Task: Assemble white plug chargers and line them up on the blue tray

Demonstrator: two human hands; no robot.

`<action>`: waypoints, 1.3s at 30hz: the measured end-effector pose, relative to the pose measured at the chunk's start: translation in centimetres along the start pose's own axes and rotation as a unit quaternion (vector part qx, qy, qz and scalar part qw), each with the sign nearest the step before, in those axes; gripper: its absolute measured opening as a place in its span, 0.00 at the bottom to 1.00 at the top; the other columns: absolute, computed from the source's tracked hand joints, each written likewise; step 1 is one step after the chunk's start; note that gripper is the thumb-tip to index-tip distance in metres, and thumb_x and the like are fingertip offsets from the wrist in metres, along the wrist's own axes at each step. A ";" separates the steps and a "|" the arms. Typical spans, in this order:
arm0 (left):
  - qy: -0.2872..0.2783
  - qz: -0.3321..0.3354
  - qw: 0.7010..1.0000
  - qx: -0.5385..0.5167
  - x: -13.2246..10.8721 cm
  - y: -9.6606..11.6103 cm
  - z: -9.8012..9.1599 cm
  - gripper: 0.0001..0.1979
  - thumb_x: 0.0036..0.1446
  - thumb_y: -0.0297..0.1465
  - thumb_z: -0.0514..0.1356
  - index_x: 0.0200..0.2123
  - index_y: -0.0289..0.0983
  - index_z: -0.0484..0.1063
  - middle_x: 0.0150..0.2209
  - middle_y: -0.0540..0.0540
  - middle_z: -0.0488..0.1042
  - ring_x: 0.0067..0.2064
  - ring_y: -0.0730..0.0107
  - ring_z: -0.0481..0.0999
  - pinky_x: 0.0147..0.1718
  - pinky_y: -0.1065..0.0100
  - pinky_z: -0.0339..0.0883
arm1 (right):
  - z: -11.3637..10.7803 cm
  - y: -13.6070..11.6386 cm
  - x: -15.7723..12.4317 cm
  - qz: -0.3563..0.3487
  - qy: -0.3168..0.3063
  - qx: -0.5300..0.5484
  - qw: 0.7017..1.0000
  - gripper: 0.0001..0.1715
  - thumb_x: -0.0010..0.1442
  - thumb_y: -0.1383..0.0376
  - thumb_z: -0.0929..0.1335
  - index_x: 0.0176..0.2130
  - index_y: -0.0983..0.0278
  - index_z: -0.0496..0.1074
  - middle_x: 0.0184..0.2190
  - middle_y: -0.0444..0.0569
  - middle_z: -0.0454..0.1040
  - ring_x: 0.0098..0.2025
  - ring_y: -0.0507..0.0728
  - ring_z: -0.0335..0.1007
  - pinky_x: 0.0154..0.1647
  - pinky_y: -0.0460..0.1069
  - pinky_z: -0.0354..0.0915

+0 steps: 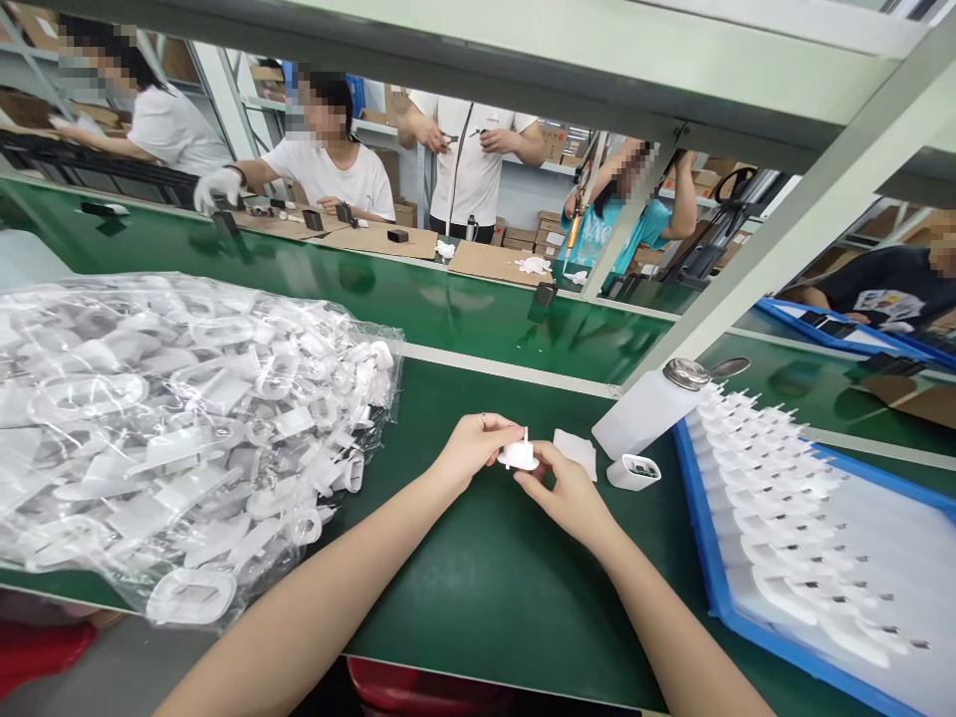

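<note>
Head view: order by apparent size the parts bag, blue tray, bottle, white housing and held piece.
1. Parts bag
2. Blue tray
3. Bottle
White housing and held piece look too alike to rank.

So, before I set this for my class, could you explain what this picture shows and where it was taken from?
There is no machine here: the grip is simply a person's bare left hand and right hand, together holding a small white part. A camera worn on that person's head looks forward and down. On the green table lie a bagged heap of white pieces to the left and, to the right, a white bottle, a small white casing and a blue-rimmed tray with rows of white parts.
</note>
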State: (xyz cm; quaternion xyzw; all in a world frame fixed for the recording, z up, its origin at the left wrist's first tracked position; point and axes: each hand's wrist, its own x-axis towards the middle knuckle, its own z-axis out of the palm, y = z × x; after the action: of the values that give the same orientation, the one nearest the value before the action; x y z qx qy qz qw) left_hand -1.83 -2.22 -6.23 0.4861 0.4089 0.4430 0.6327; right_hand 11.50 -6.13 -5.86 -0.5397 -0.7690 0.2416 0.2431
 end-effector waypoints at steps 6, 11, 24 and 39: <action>0.049 0.010 0.998 0.039 -0.2 0.3 0.2 0.08 0.35 0.32 0.58 0.17 0.32 0.66 0.13 0.55 0.61 0.15 0.86 0.55 0.14 0.78 0.48 | 0.0 -0.1 0.1 0.003 0.016 -0.057 0.998 0.10 0.50 0.59 0.59 0.31 0.61 0.63 0.21 0.41 0.64 0.22 0.49 0.59 0.22 0.44 0.55; 0.063 0.020 0.995 0.068 -0.1 0.1 0.1 0.08 0.35 0.32 0.58 0.18 0.32 0.66 0.15 0.53 0.63 0.17 0.83 0.59 0.15 0.79 0.50 | 0.1 0.2 0.3 -0.008 0.003 -0.049 0.999 0.12 0.52 0.59 0.56 0.31 0.60 0.64 0.21 0.41 0.65 0.21 0.49 0.58 0.21 0.44 0.54; -0.019 -0.024 0.996 0.083 -0.2 0.3 -0.3 0.12 0.43 0.36 0.51 0.18 0.34 0.64 0.08 0.56 0.52 0.12 0.84 0.51 0.12 0.78 0.44 | 0.1 0.4 0.2 0.024 0.026 0.051 0.998 0.12 0.50 0.59 0.58 0.31 0.62 0.64 0.21 0.42 0.66 0.24 0.50 0.62 0.27 0.45 0.58; -0.029 -0.041 0.997 0.066 -0.4 0.8 -0.2 0.15 0.44 0.36 0.49 0.26 0.32 0.69 0.09 0.55 0.57 0.13 0.83 0.55 0.13 0.78 0.48 | 0.3 0.5 0.3 0.013 -0.005 0.130 0.991 0.14 0.52 0.62 0.56 0.40 0.62 0.58 0.25 0.43 0.65 0.26 0.50 0.62 0.30 0.46 0.60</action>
State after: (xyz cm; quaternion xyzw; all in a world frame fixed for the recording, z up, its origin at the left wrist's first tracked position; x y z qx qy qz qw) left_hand -2.23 -2.41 -5.44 0.5221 0.4380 0.3742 0.6289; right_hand 11.56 -5.76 -6.37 -0.5123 -0.7253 0.3447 0.3043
